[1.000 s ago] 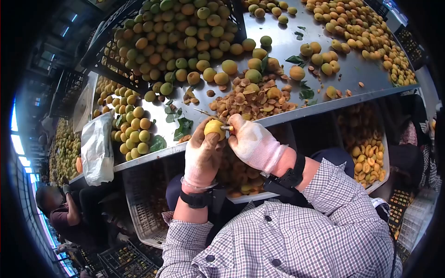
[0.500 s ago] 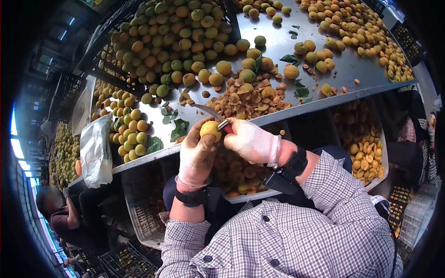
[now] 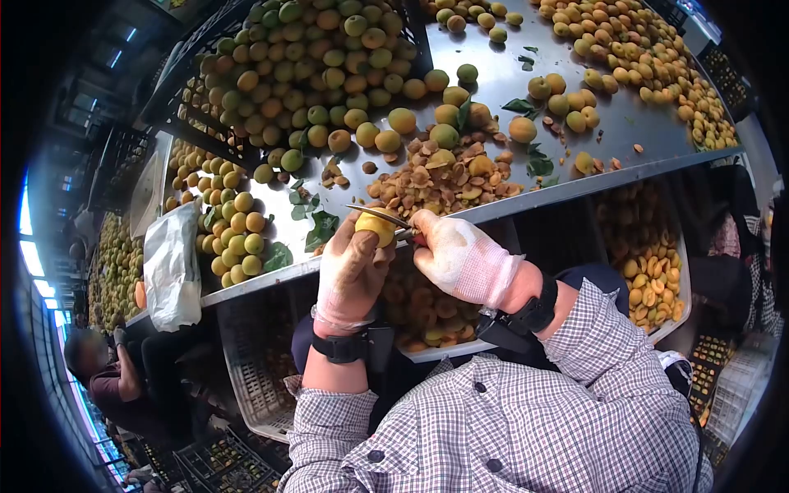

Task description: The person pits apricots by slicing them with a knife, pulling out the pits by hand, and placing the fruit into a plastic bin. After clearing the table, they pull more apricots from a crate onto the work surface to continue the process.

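Observation:
Gloved, my left hand [image 3: 349,275] is closed around a yellow apricot [image 3: 376,229], holding it up just before the table's front edge. My right hand [image 3: 460,255], also gloved, grips a knife by its red handle, which is mostly hidden in the fingers. The knife's blade [image 3: 380,214] lies across the top of the apricot, touching it, with the tip pointing left. Behind the hands, a heap of apricot pits and scraps [image 3: 440,177] rests on the metal table [image 3: 485,70]. Below them stands a crate of apricot halves [image 3: 436,316], partly covered by my hands.
A black crate [image 3: 423,41] spills whole apricots at the back left. More apricots [image 3: 633,53] spread over the back right. A white plastic bag [image 3: 171,267] hangs over the front edge. Another crate of halves [image 3: 653,287] stands right. A person [image 3: 111,374] sits at left.
The knife has swung from pointing up and left beyond the apricot to lying across its top. My right hand has turned and shifted slightly right. My left hand still holds the apricot.

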Action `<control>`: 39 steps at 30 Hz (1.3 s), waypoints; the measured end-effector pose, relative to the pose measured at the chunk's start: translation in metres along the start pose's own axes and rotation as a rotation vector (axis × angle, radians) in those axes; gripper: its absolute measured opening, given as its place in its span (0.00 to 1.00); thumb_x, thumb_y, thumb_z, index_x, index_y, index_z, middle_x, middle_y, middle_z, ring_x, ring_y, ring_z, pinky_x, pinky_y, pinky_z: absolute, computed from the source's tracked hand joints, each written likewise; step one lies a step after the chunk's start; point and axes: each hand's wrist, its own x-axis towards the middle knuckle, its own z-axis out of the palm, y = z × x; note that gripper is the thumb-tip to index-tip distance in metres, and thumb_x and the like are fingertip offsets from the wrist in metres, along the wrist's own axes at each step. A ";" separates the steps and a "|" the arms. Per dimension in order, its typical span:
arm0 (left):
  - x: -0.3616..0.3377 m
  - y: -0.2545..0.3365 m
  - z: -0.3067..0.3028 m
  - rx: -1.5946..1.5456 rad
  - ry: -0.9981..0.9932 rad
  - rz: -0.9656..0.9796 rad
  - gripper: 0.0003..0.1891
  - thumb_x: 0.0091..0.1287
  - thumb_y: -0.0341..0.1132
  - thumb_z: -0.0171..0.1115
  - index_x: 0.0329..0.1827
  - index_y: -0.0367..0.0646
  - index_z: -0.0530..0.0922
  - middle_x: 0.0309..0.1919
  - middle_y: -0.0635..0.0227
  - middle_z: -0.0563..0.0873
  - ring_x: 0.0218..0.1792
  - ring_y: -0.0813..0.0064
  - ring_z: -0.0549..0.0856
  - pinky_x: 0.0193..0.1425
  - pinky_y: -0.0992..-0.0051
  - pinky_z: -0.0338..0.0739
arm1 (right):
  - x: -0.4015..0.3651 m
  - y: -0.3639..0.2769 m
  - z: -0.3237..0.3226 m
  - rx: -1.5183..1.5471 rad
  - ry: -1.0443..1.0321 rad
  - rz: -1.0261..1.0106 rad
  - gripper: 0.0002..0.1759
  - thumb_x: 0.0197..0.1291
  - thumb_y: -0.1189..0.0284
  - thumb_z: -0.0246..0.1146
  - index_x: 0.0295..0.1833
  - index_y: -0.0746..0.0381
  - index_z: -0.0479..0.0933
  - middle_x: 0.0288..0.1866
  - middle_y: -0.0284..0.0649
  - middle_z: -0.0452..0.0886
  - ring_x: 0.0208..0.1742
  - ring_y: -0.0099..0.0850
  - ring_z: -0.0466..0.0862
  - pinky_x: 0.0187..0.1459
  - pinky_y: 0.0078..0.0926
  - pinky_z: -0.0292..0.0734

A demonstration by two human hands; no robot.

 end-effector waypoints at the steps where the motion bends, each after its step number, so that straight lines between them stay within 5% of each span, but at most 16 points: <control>1: 0.000 0.000 -0.001 0.001 -0.003 -0.016 0.31 0.64 0.43 0.70 0.63 0.32 0.70 0.48 0.67 0.80 0.42 0.79 0.78 0.48 0.80 0.73 | 0.000 0.002 0.001 -0.001 -0.001 0.001 0.11 0.59 0.75 0.57 0.45 0.69 0.72 0.33 0.58 0.81 0.40 0.57 0.83 0.40 0.45 0.77; 6: -0.001 0.003 -0.003 -0.035 -0.038 -0.042 0.31 0.64 0.39 0.71 0.65 0.31 0.70 0.50 0.63 0.81 0.45 0.77 0.81 0.53 0.78 0.77 | -0.006 0.007 0.007 -0.152 -0.010 -0.027 0.12 0.60 0.73 0.59 0.47 0.67 0.70 0.33 0.57 0.82 0.39 0.57 0.83 0.40 0.48 0.78; 10: 0.002 0.008 -0.005 0.232 0.006 -0.075 0.34 0.61 0.30 0.71 0.69 0.28 0.66 0.55 0.59 0.81 0.56 0.72 0.82 0.63 0.75 0.76 | -0.003 0.004 0.000 -0.257 -0.099 0.048 0.13 0.60 0.72 0.60 0.48 0.66 0.70 0.34 0.57 0.83 0.39 0.57 0.84 0.40 0.49 0.79; 13: 0.001 0.006 0.003 0.227 0.007 0.050 0.32 0.64 0.33 0.70 0.68 0.28 0.68 0.53 0.60 0.81 0.53 0.73 0.82 0.59 0.76 0.77 | -0.001 0.009 0.006 -0.237 -0.090 0.020 0.12 0.60 0.73 0.60 0.47 0.66 0.70 0.33 0.57 0.82 0.39 0.56 0.84 0.40 0.49 0.78; 19: -0.008 -0.006 0.002 -0.023 0.031 -0.057 0.22 0.71 0.38 0.65 0.60 0.30 0.75 0.47 0.67 0.82 0.41 0.81 0.78 0.45 0.81 0.73 | -0.004 0.013 0.019 -0.188 0.057 -0.016 0.12 0.61 0.70 0.59 0.46 0.65 0.69 0.33 0.55 0.83 0.39 0.58 0.84 0.40 0.53 0.78; 26: -0.003 -0.005 0.009 0.598 0.290 0.123 0.19 0.68 0.31 0.65 0.59 0.30 0.76 0.44 0.68 0.84 0.38 0.84 0.79 0.42 0.85 0.72 | 0.004 0.015 0.020 -0.312 -0.028 0.030 0.12 0.61 0.71 0.60 0.46 0.65 0.70 0.32 0.55 0.83 0.38 0.57 0.84 0.39 0.51 0.78; 31: -0.005 -0.005 -0.003 0.362 0.197 0.072 0.18 0.75 0.42 0.57 0.53 0.32 0.77 0.42 0.69 0.83 0.35 0.81 0.78 0.41 0.83 0.72 | 0.003 0.012 0.023 -0.255 0.063 -0.038 0.11 0.60 0.73 0.61 0.46 0.65 0.70 0.31 0.55 0.82 0.37 0.57 0.84 0.38 0.50 0.78; 34: -0.006 -0.004 -0.003 0.223 0.147 0.036 0.18 0.74 0.40 0.60 0.54 0.32 0.77 0.42 0.68 0.82 0.37 0.82 0.78 0.41 0.83 0.73 | 0.001 0.012 0.024 -0.254 0.079 -0.037 0.11 0.60 0.73 0.61 0.45 0.65 0.70 0.31 0.55 0.82 0.37 0.56 0.84 0.38 0.51 0.79; 39: 0.000 -0.013 0.004 0.529 0.314 0.132 0.17 0.71 0.34 0.65 0.55 0.31 0.76 0.44 0.67 0.82 0.40 0.83 0.79 0.43 0.83 0.74 | 0.003 0.010 0.024 -0.309 0.006 0.083 0.11 0.62 0.71 0.58 0.46 0.65 0.70 0.33 0.55 0.83 0.39 0.57 0.84 0.41 0.52 0.78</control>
